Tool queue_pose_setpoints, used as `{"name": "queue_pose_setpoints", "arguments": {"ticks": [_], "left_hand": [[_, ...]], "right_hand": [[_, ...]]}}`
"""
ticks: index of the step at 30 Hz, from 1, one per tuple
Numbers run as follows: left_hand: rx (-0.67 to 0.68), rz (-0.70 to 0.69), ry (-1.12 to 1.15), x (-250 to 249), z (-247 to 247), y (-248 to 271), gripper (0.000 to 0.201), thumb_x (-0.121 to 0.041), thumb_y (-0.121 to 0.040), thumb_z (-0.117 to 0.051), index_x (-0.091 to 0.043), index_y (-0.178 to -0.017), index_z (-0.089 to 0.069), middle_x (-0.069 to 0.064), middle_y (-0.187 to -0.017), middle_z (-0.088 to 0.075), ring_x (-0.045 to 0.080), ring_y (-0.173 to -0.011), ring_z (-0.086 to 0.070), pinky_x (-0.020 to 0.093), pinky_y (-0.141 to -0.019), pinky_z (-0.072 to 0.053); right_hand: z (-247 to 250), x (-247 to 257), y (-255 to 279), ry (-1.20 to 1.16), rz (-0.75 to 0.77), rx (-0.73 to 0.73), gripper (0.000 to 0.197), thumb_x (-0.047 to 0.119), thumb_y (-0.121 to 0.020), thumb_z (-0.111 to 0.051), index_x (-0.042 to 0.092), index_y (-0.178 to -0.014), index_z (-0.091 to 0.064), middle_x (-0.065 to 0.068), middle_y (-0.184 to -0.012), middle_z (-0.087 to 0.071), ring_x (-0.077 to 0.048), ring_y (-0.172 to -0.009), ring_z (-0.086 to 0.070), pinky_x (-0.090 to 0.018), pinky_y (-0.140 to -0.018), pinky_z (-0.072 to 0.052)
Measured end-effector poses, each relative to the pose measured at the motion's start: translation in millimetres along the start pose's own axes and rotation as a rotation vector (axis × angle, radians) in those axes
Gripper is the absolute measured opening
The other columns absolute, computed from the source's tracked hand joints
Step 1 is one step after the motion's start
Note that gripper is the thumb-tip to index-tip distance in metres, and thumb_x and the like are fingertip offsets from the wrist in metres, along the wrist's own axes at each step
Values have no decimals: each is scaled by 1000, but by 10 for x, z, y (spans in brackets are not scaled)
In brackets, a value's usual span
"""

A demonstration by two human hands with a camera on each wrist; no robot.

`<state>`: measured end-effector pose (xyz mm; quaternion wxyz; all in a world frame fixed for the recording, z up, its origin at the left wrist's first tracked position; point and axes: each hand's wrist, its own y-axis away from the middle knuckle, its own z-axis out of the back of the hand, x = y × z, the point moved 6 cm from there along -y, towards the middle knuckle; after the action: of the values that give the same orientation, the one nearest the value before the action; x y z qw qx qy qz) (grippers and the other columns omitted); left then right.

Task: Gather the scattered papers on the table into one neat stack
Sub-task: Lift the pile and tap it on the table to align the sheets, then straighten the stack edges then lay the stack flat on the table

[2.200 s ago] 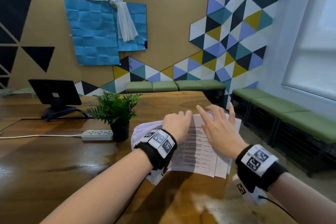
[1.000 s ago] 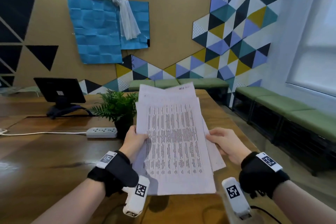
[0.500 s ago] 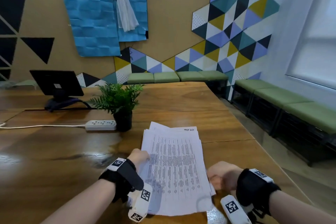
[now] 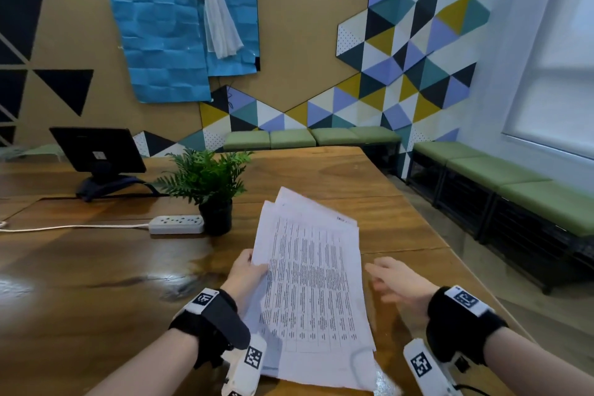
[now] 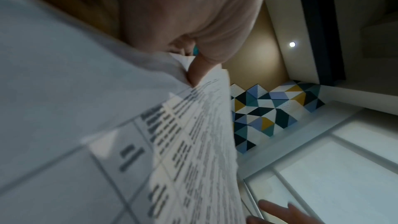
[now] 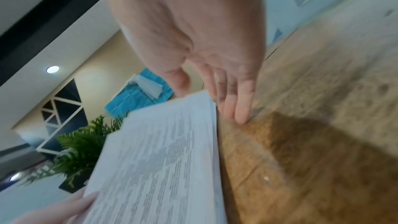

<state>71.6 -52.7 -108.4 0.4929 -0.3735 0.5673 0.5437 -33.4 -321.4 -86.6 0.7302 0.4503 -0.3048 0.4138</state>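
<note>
A bundle of printed white papers (image 4: 308, 283) with dense rows of text is held tilted above the wooden table (image 4: 96, 299), its sheets fanned unevenly at the far end. My left hand (image 4: 246, 273) grips the bundle's left edge, thumb on top; in the left wrist view the papers (image 5: 150, 142) fill the frame under my left hand (image 5: 193, 67). My right hand (image 4: 390, 280) hovers just right of the bundle with fingers straight, holding nothing. The right wrist view shows my right hand (image 6: 217, 94) beside the papers' (image 6: 161, 159) right edge, fingertips close to the tabletop.
A potted fern (image 4: 209, 183) and a white power strip (image 4: 176, 224) with its cord sit just beyond the papers on the left. A black screen on a stand (image 4: 96, 154) is at the far left. The table's right edge (image 4: 450, 247) drops to green benches (image 4: 501, 177).
The bundle was gathered flat, lifted upright, then lowered. Since half a second ago my right hand has let go of the right edge and opened; the left lifts the bundle tilted.
</note>
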Motion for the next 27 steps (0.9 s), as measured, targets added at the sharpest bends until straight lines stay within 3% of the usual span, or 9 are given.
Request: {"name": "queue_pose_setpoints", "arguments": {"ticks": [1,3,5,8,9,14,17,23,27], "left_hand": [[31,-52,30,-124,-25,63,17,-1,-92,-54,-13,-103,-52,12,-119,-62,26,-112,-59,40,-98,-47],[98,-152,100,-401,-65,192,19,-1,-93,-53,-15,-105,-51,11,-118,-63,25,-110,-61,38,-96,-48],[153,-227,165,-672,-87,310,26,0,-93,-52,-10,-117,-48,13,-119,-64,27,-107,-63,37,-91,-51],[152,-338,192,-1000,-90,448,30,-1,-95,-47,-10,-124,-45,10,-120,-63,24,-108,-62,38,-95,-49],[118,-399,167,-1105,-83,502,29,-2,-96,-45,-14,-123,-45,4,-119,-62,18,-107,-61,35,-97,-47],[10,-658,-11,-1354,-220,717,28,-11,-99,-38,-28,-121,-31,-19,-113,-54,-2,-104,-55,19,-89,-43],[-35,-690,-10,-1309,-278,759,44,-11,-97,-45,-30,-130,-24,-7,-126,-50,10,-113,-54,28,-100,-42],[-93,-620,34,-1280,-173,625,50,-14,-91,-56,-23,-132,-29,-1,-124,-55,16,-109,-57,33,-93,-46],[-120,-578,46,-1331,-101,521,32,-21,-92,-56,-23,-118,-39,1,-116,-60,18,-103,-57,39,-95,-48]], "right_hand": [[-15,23,-9,-106,3,33,74,34,-88,-63,9,-147,-27,-14,-140,-48,-29,-126,-50,-40,-102,-42],[-43,113,-45,-361,15,132,106,35,-63,-84,14,-149,-25,-12,-141,-52,-31,-127,-51,-46,-107,-40],[33,289,-41,-508,55,151,95,24,-58,-84,14,-141,-39,-11,-124,-66,-31,-114,-62,-53,-101,-45],[138,733,90,-587,257,218,36,8,-89,-57,18,-124,-58,-8,-114,-72,-30,-110,-64,-51,-97,-47],[190,853,115,-627,320,217,33,4,-94,-48,19,-122,-59,-9,-117,-70,-30,-112,-63,-51,-97,-46],[282,1253,349,-633,606,44,30,4,-94,-49,20,-116,-61,-1,-110,-74,-20,-103,-70,-38,-89,-56],[202,1265,403,-558,630,22,38,3,-86,-62,16,-122,-60,-3,-107,-75,-20,-98,-72,-37,-84,-59],[198,1216,329,-659,529,-70,46,5,-85,-62,6,-130,-50,-18,-121,-66,-35,-109,-65,-51,-92,-52],[279,1239,296,-667,499,-145,40,14,-90,-54,5,-129,-49,-15,-121,-64,-26,-102,-64,-37,-76,-50]]}}
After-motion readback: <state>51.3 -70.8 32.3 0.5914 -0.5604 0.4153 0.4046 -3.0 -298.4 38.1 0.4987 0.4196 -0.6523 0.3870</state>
